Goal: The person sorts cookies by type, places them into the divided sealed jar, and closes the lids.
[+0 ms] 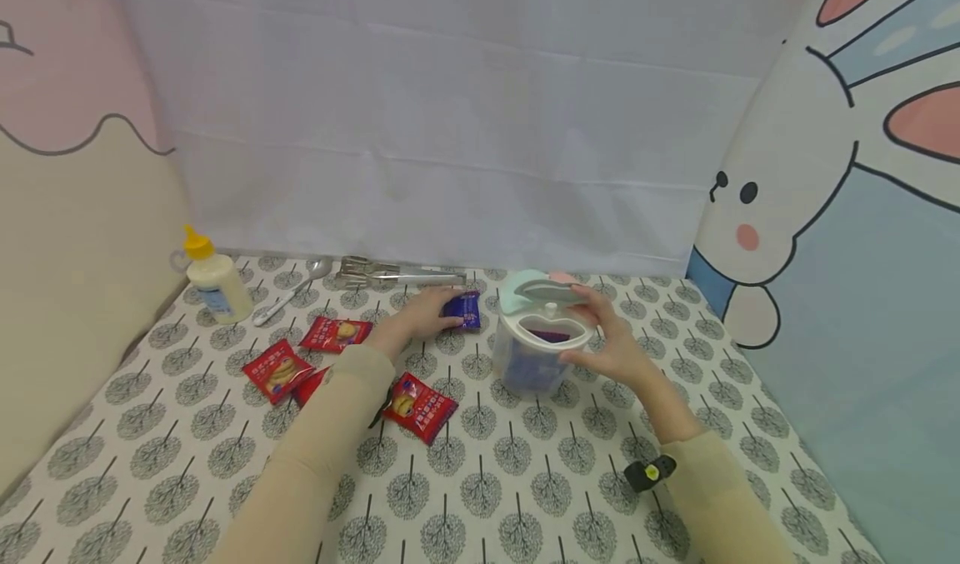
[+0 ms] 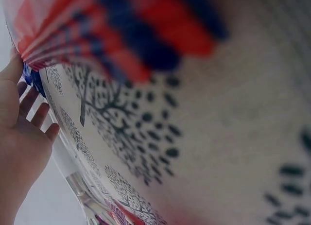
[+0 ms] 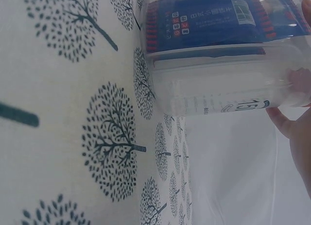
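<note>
The person's left hand (image 1: 427,312) is at a blue packet (image 1: 467,307) that lies on the bench (image 1: 483,506), to the left of the container and near the far edge. Its thumb lies over the packet's near left side and its fingers reach the far left side; whether that grip is clamped on the wrapper, one cannot tell.

The right hand (image 1: 617,346) has its grip clamped on a clear container (image 1: 525,364), which stands upright on the bench. The thumb presses beside the near right part of its white rim, while the fingers curl against the raised flap (image 1: 551,291) of the lid, which leaves a shaped opening. Through the clear wall another blue packet (image 3: 209,23) shows inside, with red marks and a barcode.

Four red packets (image 1: 422,406) lie left of the container: one to the right of the left forearm, two to its left, and one partly hidden beneath the sleeve (image 1: 315,456). Farther off, metal tongs (image 1: 431,279) lie along the far edge, a spoon (image 1: 288,295) rests slantwise to their left, and at the far left stands a bottle (image 1: 219,289) with a yellow nozzle. A black band (image 1: 650,472) with a yellow flower circles the right wrist.
</note>
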Demonstrator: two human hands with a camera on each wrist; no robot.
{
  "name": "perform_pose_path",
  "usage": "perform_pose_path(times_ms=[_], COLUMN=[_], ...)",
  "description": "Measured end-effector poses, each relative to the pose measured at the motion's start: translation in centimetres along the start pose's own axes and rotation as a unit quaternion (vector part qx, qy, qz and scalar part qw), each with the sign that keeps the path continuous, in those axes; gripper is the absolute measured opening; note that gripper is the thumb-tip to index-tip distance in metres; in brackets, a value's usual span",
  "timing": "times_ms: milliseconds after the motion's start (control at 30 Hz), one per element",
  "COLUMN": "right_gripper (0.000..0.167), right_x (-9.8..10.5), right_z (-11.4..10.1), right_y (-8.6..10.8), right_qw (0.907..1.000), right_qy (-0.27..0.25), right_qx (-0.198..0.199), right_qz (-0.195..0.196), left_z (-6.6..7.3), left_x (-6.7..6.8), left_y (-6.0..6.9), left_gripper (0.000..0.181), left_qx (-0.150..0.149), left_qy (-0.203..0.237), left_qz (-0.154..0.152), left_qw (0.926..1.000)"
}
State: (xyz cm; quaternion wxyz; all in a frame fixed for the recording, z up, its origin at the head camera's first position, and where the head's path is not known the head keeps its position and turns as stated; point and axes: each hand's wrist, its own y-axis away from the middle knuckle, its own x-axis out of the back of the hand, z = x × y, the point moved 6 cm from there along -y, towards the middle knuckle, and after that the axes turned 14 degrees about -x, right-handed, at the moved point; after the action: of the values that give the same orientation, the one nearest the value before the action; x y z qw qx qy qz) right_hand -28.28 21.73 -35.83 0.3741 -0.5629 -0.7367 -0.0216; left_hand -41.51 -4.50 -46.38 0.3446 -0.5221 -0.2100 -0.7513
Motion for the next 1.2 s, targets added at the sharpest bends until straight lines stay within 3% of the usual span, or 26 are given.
perform_pose_path(times_ms=[133,233,500,600,833,1033,1200], right_gripper=[0.096,0.096,0.096,0.096,0.097,0.097,0.097], right_x=[0.0,0.0,0.1,0.1,0.1,0.0,0.1], right_z=[-2.1,-2.1,-2.3,-2.3,-2.3,-2.4,-2.4], right_y=[0.1,0.1,0.2,0.3,0.2,0.1,0.0], right_qw=[0.9998,0.9996,0.9999,0.9999,0.9997,0.9997,0.9998], right_qy=[0.009,0.013,0.011,0.007,0.011,0.007,0.008], right_qx=[-0.017,-0.023,-0.004,-0.007,-0.020,-0.020,-0.019], right_qz=[-0.005,-0.007,0.004,0.007,0.001,-0.009,-0.007], left_z=[0.0,0.1,0.4,0.5,0.6,0.6,1.8], left_x=[0.1,0.0,0.6,0.9,1.5,2.4,4.4], left_y=[0.2,0.2,0.5,0.5,0.6,0.7,1.0], left_gripper=[0.066,0.065,0.059,0.056,0.054,0.050,0.051], left_qx=[-0.001,-0.010,-0.007,-0.006,0.002,0.015,0.019], left_qy=[-0.005,0.002,0.093,0.130,0.228,0.248,0.253], left_qz=[0.004,0.006,0.045,0.064,0.089,0.105,0.117], left_qw=[1.0000,0.9999,0.9946,0.9895,0.9696,0.9628,0.9603])
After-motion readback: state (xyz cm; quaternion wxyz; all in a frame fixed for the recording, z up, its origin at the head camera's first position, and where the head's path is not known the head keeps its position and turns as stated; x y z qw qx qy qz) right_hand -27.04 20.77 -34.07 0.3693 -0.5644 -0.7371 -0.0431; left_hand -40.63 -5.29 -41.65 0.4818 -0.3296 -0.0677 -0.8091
